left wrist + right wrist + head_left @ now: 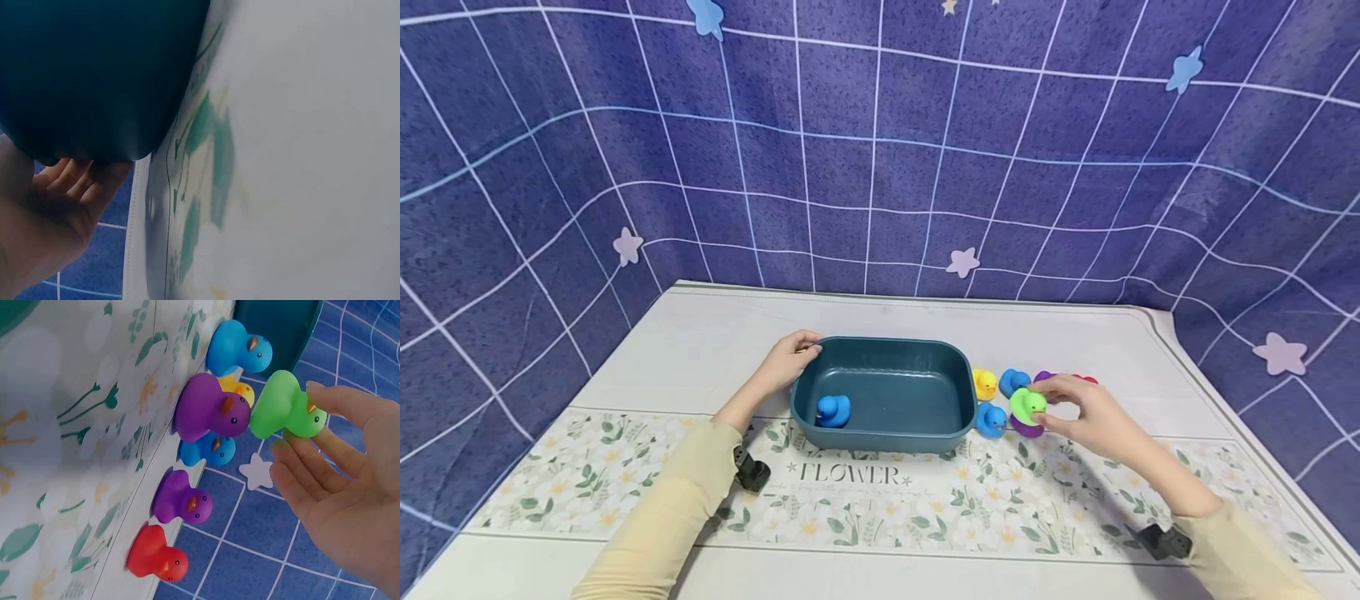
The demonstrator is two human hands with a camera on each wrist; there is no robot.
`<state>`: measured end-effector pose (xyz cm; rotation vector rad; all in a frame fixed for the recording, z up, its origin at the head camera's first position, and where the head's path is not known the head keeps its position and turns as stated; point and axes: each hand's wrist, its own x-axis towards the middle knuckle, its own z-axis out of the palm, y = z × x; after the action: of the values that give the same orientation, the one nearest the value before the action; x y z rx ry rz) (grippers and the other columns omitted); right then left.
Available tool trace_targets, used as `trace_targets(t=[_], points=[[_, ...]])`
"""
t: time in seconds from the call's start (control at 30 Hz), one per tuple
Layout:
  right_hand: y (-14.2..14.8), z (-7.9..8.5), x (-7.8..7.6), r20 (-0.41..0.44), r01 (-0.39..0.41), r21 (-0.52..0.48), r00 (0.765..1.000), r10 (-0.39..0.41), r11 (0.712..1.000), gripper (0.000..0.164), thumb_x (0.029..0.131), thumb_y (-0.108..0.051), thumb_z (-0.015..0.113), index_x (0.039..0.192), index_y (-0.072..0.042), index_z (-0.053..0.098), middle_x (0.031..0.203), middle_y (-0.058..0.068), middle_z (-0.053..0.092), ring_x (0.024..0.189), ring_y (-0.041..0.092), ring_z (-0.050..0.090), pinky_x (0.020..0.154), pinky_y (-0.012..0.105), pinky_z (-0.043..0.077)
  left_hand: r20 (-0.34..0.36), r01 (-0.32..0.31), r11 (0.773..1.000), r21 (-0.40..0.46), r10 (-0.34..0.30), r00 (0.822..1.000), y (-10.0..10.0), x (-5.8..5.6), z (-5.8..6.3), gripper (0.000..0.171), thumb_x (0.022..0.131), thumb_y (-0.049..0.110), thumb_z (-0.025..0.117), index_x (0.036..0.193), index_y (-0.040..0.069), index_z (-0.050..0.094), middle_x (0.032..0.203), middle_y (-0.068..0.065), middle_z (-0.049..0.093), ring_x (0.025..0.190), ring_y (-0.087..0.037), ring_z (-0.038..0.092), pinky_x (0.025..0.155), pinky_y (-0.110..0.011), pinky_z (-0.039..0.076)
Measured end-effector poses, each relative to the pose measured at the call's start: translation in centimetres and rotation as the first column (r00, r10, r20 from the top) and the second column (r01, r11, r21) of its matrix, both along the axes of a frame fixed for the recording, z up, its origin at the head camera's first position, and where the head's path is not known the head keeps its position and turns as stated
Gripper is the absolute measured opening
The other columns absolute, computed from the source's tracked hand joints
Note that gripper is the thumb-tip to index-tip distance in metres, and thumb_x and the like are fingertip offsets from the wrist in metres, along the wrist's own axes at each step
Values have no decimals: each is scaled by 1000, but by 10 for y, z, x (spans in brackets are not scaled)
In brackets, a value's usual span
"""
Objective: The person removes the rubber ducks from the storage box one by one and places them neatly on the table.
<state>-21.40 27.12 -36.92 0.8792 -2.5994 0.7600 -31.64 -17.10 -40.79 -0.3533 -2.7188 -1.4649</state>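
Note:
A dark teal basin (883, 440) stands on the table, and a blue rubber duck (833, 410) sits inside its front left corner. At the back left corner my left hand (790, 360) grips the basin's rim; in the left wrist view the fingers (103, 187) meet the basin's edge. My right hand (1093, 417) pinches a green rubber duck (278, 406) between thumb and fingertips, over a purple duck (209, 409). Close around it are a front blue duck (991, 421), a yellow duck (984, 384) and a rear blue duck (1014, 382).
Beyond the right hand stand another purple duck (178, 497) and a red duck (153, 553), mostly hidden in the head view. A floral cloth strip lettered FLOWER (850, 475) crosses the white table. A blue gridded curtain (880, 167) with stars hangs behind.

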Motion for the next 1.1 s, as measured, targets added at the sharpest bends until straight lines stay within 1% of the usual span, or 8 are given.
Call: trace_targets(t=[0.13,0.27,0.37,0.5,0.67,0.83,0.97,1.1], points=[[3,1,1,-1,6,-4,1000,-6,1000,31,77,-7,76,106,-6,67,100,1,67,87,11,62,79,39,54,7,2,1000,2,-2,1000,0,0,0,32,98,15,47,124,-2,54,119,-23,61,107,-33,58,87,-38,49],[7,1,3,0,48,11,999,-48,999,32,77,-10,76,108,-7,67,101,2,67,87,13,62,78,43,54,1,6,1000,0,-6,1000,-1,-2,-2,32,98,15,47,125,-2,53,118,-23,61,106,-32,59,86,-37,49],[10,1,3,-5,71,28,997,-71,997,32,77,-10,76,108,-7,67,101,1,67,87,15,63,76,38,55,-1,3,1000,4,-3,1000,-1,-2,-2,32,98,14,47,124,-2,54,118,-23,61,105,-32,59,86,-37,49],[15,2,4,-12,79,42,997,-79,996,31,78,-9,75,108,-6,67,99,1,67,86,18,63,75,32,54,-2,2,1000,7,-2,1000,-1,-2,-3,32,98,14,47,124,-2,54,118,-23,61,105,-32,59,87,-38,49],[21,1,4,-28,99,50,995,-98,994,31,77,-9,75,107,-6,67,97,1,66,85,14,62,74,28,53,-10,2,1000,3,-2,1000,-1,-2,-3,31,98,14,47,123,-3,54,118,-23,61,106,-32,58,87,-39,49],[27,-2,4,-20,123,38,992,-123,992,33,77,-10,76,109,-5,67,102,7,67,85,14,62,76,25,52,-3,-2,1000,8,2,1000,0,0,-1,31,98,14,48,123,-3,54,118,-23,61,107,-33,58,88,-40,49],[30,-3,4,15,147,32,989,-147,989,33,79,-12,75,110,-6,67,104,9,67,86,19,63,78,32,53,0,-1,1000,11,1,1000,0,0,-1,31,98,14,47,123,-3,54,118,-22,60,106,-32,58,87,-38,49],[35,-6,3,23,151,30,988,-152,988,33,78,-10,75,110,-5,66,103,9,67,86,23,64,79,40,53,-2,-1,1000,11,1,1000,0,-1,-1,31,98,14,47,123,-3,54,118,-22,61,106,-32,58,85,-36,48]])
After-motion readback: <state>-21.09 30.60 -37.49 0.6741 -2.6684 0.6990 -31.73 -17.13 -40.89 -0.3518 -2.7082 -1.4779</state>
